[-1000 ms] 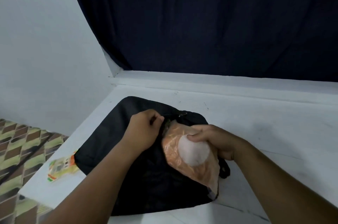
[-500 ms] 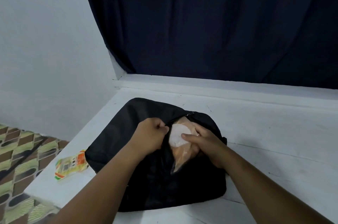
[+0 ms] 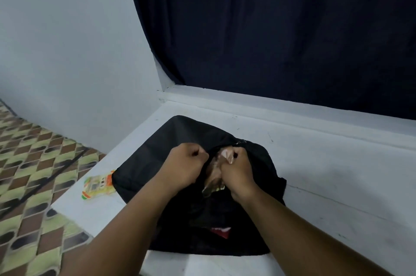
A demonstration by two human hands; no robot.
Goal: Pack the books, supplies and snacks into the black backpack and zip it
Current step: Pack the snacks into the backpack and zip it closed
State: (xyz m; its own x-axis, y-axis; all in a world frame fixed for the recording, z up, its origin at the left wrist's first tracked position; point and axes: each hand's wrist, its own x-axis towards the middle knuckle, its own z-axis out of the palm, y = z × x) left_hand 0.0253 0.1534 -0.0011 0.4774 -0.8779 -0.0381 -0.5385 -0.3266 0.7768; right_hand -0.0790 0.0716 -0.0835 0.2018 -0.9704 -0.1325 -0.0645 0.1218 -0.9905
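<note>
The black backpack (image 3: 157, 154) lies flat on the white table (image 3: 337, 174) with its zip opening facing up. My left hand (image 3: 183, 166) grips the left edge of the opening in a fist. My right hand (image 3: 237, 171) is curled round an orange snack bag (image 3: 213, 174) and holds it down inside the opening. Only a crumpled strip of the bag shows between my hands. A metal zip pull (image 3: 239, 142) sits at the far end of the opening. A small red and white patch (image 3: 221, 231) shows on the backpack's near part.
A yellow and orange snack packet (image 3: 99, 186) lies on the table just left of the backpack, near the table's left edge. A dark curtain (image 3: 270, 28) hangs behind the table. A patterned mat (image 3: 29, 174) covers the floor to the left.
My right hand has pushed the orange snack bag from above the backpack down into the opening, so most of it is now hidden. My left hand has kept its hold on the opening's edge.
</note>
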